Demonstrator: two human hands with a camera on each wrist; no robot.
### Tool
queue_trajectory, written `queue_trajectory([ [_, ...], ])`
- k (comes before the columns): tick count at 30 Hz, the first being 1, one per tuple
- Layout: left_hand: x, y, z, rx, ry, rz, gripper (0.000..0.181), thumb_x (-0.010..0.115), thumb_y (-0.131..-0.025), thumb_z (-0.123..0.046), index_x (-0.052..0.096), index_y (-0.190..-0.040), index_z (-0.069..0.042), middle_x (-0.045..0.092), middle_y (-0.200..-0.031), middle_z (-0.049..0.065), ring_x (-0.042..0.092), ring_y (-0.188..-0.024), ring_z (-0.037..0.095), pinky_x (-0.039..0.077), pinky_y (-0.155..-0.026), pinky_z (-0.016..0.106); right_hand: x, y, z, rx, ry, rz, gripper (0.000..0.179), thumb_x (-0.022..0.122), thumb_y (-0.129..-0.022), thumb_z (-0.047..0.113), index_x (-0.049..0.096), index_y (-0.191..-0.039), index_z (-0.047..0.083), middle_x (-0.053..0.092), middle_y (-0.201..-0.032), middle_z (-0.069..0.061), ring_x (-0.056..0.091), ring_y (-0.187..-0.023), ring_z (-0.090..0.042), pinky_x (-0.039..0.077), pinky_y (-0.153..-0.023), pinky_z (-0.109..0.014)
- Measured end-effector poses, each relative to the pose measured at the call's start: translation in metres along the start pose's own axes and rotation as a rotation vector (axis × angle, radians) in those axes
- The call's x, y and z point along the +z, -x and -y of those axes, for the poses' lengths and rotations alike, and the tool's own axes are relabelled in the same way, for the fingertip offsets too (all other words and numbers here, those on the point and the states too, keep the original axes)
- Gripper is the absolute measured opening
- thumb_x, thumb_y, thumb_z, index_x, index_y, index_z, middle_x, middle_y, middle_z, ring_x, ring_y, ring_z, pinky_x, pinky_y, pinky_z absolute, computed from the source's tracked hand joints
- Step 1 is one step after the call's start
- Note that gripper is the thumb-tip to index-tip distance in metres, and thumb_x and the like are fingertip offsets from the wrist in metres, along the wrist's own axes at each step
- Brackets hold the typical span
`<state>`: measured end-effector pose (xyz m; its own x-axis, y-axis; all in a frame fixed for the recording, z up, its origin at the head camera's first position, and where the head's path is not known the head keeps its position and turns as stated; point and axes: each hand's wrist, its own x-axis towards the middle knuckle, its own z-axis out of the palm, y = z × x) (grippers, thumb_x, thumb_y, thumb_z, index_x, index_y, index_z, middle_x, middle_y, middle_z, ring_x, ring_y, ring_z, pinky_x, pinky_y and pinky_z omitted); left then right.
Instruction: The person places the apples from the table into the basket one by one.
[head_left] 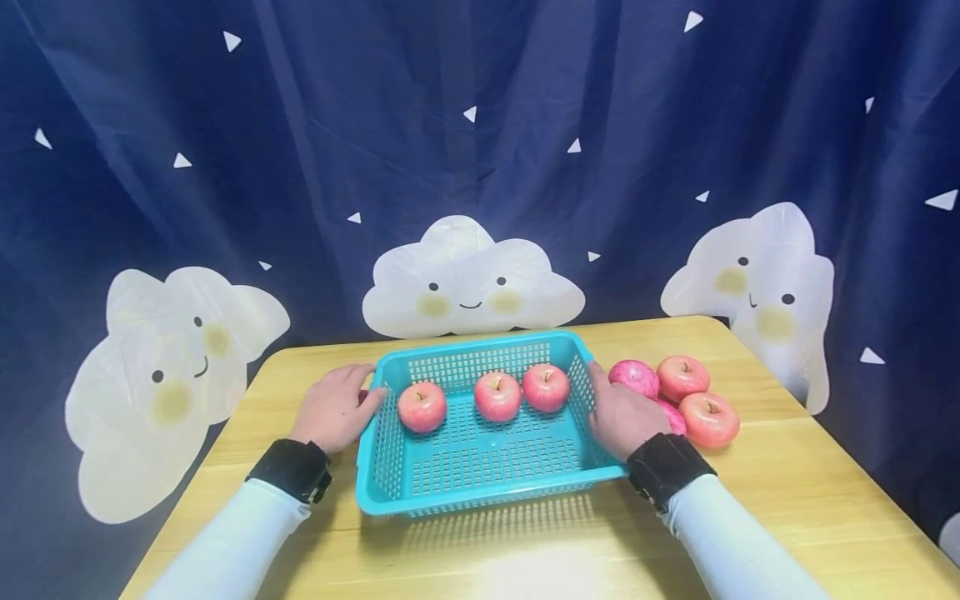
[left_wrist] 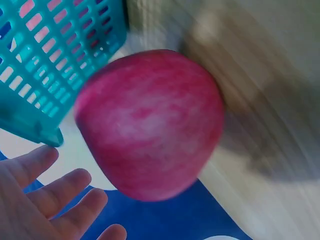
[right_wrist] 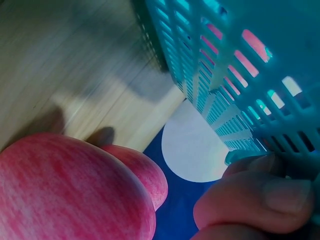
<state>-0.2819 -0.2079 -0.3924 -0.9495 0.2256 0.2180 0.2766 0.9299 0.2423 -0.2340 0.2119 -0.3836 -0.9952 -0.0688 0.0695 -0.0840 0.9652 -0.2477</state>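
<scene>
A turquoise perforated plastic basket (head_left: 487, 498) sits between both hands, with three red apples inside: one at left (head_left: 422, 407), one in the middle (head_left: 497, 397) and one at right (head_left: 546, 387). At its left side, my left hand (head_left: 333, 408) has its thumb over the rim. The left wrist view shows the other fingers spread and fairly straight, one fingertip at the rim. Another red apple (left_wrist: 150, 125) lies outside the basket beside this hand, mostly hidden in the head view. My right hand (head_left: 626, 414) grips the basket's right rim, its fingers curled (right_wrist: 250, 200) there.
Several more apples (head_left: 710, 420) lie clustered on the wooden table (head_left: 780, 500), just right of my right hand. A dark blue curtain (head_left: 480, 167) with white clouds and triangles hangs behind the table's far edge.
</scene>
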Motion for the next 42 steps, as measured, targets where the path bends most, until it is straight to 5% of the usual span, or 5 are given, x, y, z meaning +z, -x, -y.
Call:
queue_trajectory([
  [7, -0.002, 0.007, 0.012, 0.012, -0.044, -0.001, 0.046, 0.046, -0.106, -0.033, 0.058, -0.137, -0.001, 0.056, -0.139, 0.024, 0.047, -0.132, 0.046, 0.037, -0.106, 0.065, -0.001, 0.0, 0.0, 0.006, -0.001, 0.019, 0.073, 0.061, -0.095, 0.02, 0.027, -0.158, 0.007, 0.068, -0.108, -0.02, 0.069, -0.089, -0.037, 0.057, -0.065, -0.053],
  [17, 0.012, 0.014, 0.023, -0.027, -0.07, 0.091, 0.053, 0.054, -0.102, -0.039, 0.055, -0.142, -0.003, 0.054, -0.141, 0.025, 0.047, -0.131, 0.048, 0.038, -0.104, 0.068, 0.0, -0.001, 0.001, 0.015, 0.004, 0.026, 0.072, 0.059, -0.096, 0.021, 0.026, -0.159, 0.007, 0.067, -0.106, -0.02, 0.069, -0.087, -0.037, 0.056, -0.064, -0.054],
  [42, 0.018, 0.011, 0.019, -0.084, -0.036, 0.146, 0.075, 0.067, -0.089, -0.044, 0.044, -0.149, -0.005, 0.054, -0.134, 0.023, 0.055, -0.116, 0.042, 0.05, -0.092, 0.062, 0.0, -0.002, 0.001, -0.002, 0.0, 0.012, 0.074, 0.062, -0.094, 0.021, 0.028, -0.158, 0.007, 0.068, -0.103, -0.018, 0.068, -0.084, -0.034, 0.056, -0.061, -0.049],
])
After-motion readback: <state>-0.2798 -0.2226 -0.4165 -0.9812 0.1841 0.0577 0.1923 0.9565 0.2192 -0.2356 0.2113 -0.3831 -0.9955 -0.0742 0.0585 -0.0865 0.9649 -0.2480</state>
